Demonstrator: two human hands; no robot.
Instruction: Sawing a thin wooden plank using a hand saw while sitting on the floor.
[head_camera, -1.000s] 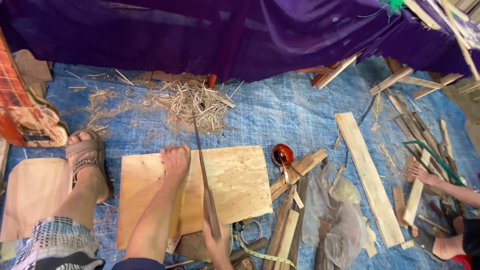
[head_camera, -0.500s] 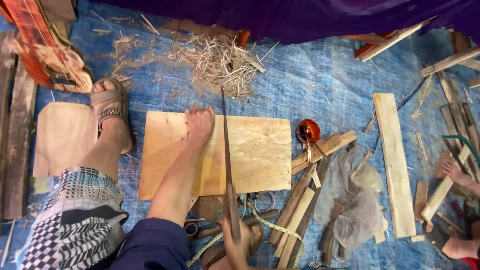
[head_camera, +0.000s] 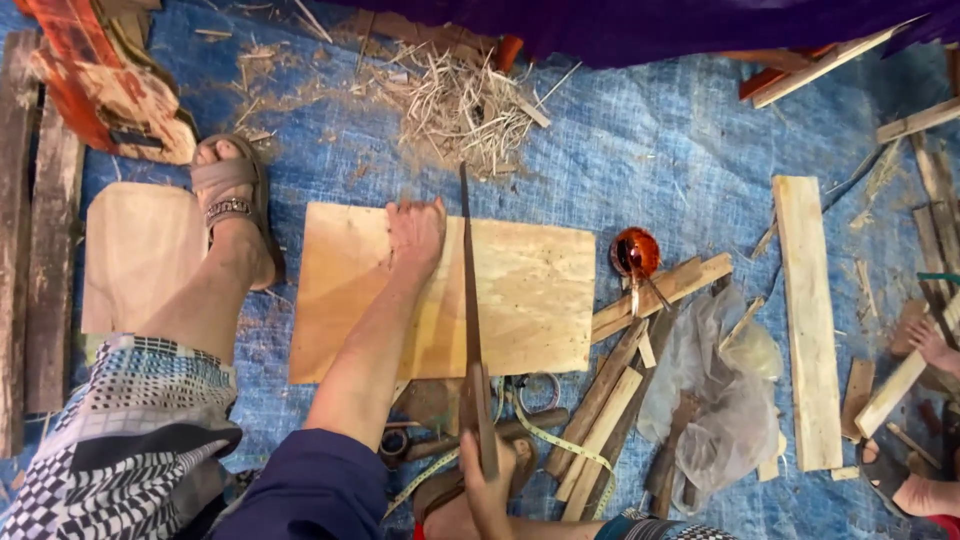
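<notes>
Wood offcuts (head_camera: 640, 340) crowding plywood's (head_camera: 530, 300) right edge

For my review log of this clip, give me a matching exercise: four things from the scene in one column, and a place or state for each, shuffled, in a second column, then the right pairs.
Things
1. saw
2. plywood sheet
3. pile of shavings
4. sandal

Places or states
A. worn on the foot, left of the sheet
B. lying flat on the blue tarp, pressed by the left hand
C. heaped on the tarp beyond the sheet's far edge
D. held by its handle in the right hand, blade running across the sheet

Pairs: 1-D, 2-B, 3-C, 4-A
</notes>
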